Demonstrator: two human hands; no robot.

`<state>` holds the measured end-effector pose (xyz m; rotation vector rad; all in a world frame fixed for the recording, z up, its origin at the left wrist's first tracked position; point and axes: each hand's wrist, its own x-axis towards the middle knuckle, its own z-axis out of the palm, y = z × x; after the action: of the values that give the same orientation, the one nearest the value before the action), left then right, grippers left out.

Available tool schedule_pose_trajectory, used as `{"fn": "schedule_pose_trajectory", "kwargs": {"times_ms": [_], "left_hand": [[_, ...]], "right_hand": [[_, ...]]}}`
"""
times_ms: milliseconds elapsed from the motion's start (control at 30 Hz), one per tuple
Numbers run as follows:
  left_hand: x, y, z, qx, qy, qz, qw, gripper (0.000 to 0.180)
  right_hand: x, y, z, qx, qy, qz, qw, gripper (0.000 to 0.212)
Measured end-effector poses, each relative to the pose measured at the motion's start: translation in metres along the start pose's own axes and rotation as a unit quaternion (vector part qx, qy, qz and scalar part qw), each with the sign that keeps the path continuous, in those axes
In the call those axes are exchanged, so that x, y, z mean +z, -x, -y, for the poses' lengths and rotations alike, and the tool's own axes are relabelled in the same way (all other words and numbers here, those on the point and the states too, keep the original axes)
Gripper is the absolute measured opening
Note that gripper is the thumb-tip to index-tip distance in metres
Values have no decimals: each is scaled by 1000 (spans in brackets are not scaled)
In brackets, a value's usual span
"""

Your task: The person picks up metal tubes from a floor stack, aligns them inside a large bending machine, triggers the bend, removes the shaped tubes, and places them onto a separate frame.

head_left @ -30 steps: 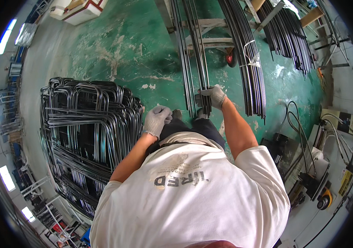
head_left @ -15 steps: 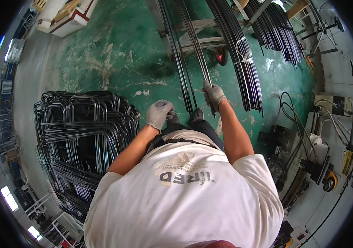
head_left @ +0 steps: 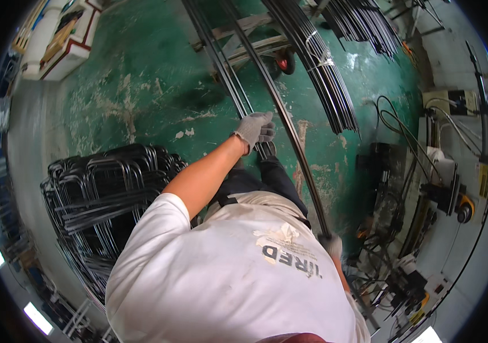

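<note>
You have one tied bundle [head_left: 319, 74] of bars. Right of it and farther off you have one second bundle [head_left: 364, 26]; left of it, one red wheel [head_left: 284, 63] and two slim sets of straight tubes [head_left: 287, 127]. Well to its left, count one white box [head_left: 64, 57] and one stack of bent tubes [head_left: 112, 191]. Your two gloved hands: one left hand [head_left: 254, 132] to its left, one right hand [head_left: 333, 246] on your side of it.
</note>
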<state>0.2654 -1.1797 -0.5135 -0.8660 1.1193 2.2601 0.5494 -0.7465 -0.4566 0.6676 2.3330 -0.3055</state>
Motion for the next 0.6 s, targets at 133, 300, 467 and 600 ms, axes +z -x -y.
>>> {"fn": "schedule_pose_trajectory", "kwargs": {"times_ms": [133,300,467,600], "left_hand": [[8,-51,-11,1,199,131,971,26],[55,-16,-14,-8,196,70,978,17],[114,21,21,6,108,70,992,13],[180,67,78,-77,105,72,989,15]], "right_hand": [[4,147,-129,155,-22,-39,987,33],[51,150,-99,115,15,-172,978,34],[20,69,0,7,-69,-355,932,16],[11,65,-104,30,-67,-315,946,15]]}}
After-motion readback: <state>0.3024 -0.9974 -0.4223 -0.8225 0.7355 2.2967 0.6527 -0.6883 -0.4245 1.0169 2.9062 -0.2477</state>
